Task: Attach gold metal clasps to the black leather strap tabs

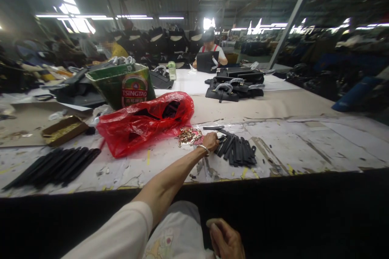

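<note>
Several black strips (237,151) overlap at three o'clock of the left hand (210,141) (pinching or not, I cannot tell), so dragging one could scatter others.

The only view looks from the wearer's head, forward and down: the bare right hand (227,239) close below, the long, white, paper-covered table (340,145) across the middle, the dim, strip-lit hall (170,2) far beyond.

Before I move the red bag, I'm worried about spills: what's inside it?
Dark material, hard to identify, shows inside the red bag; its crumpled folds hide the rest.
</note>
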`<move>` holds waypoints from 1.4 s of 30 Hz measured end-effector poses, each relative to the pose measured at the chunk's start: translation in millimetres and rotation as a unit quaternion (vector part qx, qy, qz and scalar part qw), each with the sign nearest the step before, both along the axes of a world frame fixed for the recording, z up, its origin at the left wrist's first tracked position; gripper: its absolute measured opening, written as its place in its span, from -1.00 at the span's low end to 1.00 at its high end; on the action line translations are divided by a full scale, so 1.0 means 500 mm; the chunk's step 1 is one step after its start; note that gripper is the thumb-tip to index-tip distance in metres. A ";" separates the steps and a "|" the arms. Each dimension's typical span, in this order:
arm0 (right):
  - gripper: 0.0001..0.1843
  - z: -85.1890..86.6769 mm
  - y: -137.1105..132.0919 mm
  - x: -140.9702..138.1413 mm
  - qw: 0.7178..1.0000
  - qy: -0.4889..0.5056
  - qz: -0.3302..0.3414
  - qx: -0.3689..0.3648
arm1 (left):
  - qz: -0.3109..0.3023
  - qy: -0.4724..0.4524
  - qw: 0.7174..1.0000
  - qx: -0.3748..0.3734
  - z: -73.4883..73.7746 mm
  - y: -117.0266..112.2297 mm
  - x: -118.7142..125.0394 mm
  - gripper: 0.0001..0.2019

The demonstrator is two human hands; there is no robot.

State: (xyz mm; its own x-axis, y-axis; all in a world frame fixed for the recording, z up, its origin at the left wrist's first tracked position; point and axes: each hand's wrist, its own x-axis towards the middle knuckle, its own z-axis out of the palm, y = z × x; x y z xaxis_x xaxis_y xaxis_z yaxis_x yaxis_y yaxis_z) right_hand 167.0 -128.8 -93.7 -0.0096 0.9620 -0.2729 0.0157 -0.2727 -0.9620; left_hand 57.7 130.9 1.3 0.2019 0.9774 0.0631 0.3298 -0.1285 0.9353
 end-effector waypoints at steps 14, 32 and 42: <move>-0.48 0.125 0.045 0.005 0.988 0.106 -0.110 -0.022 | -0.127 -0.314 0.883 -0.325 -0.001 -0.420 -0.125 -0.59; -0.67 0.145 0.040 -0.015 0.994 0.061 -0.083 -0.031 | -0.109 -0.440 0.778 -0.434 0.000 -0.498 -0.124 -0.71; -0.72 0.132 0.036 -0.007 0.996 0.017 -0.076 -0.045 | -0.118 -0.458 0.753 -0.458 -0.001 -0.494 -0.120 -0.72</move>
